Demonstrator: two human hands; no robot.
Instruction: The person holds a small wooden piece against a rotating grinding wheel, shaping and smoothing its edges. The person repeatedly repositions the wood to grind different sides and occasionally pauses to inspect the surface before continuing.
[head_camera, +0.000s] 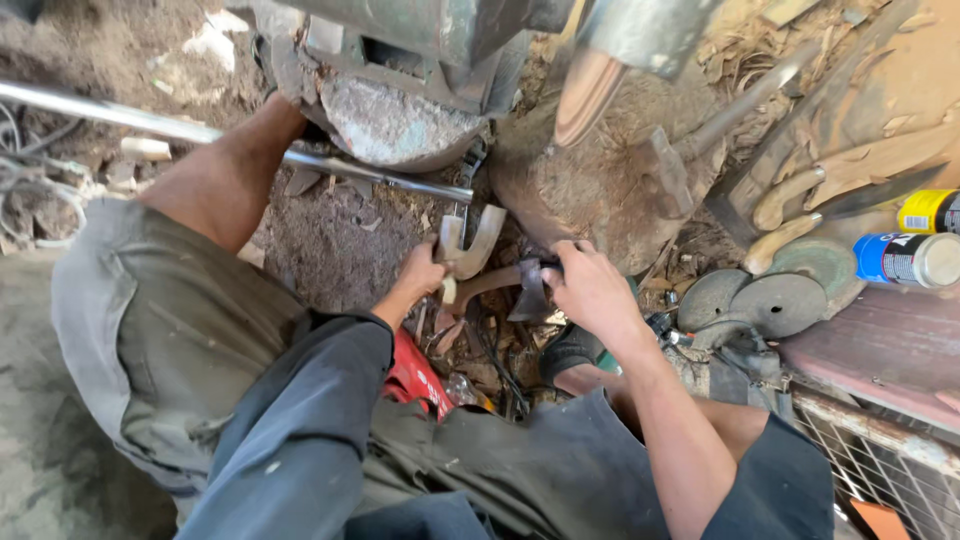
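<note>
Seen from the head camera, looking straight down, a person crouches on dirt ground among scrap metal and tools. Both forearms reach forward between the knees, which are covered by grey-green trousers and dark sleeves.

The left hand is closed around the lower end of a U-shaped metal piece, pale and dull, whose two prongs point upward. The fingers wrap its base, so the grip is firm and the piece stands roughly upright just above the fist.

The right hand is curled shut over the head of a hammer, a dark wedge-shaped block with a brown handle running left toward the other hand. The hammer lies just below and beside the U-shaped piece; whether they touch cannot be told.

Behind the hands, a long steel rod crosses the picture from the left edge to near the U-shaped piece. Above it sits a heavy green machine base. To the right is a rusty rounded stump, with a second hammer leaning on it. Farther right lie round grinding discs, knives with pale handles, and two spray cans, one yellow, one blue. A red object shows under the left forearm.
</note>
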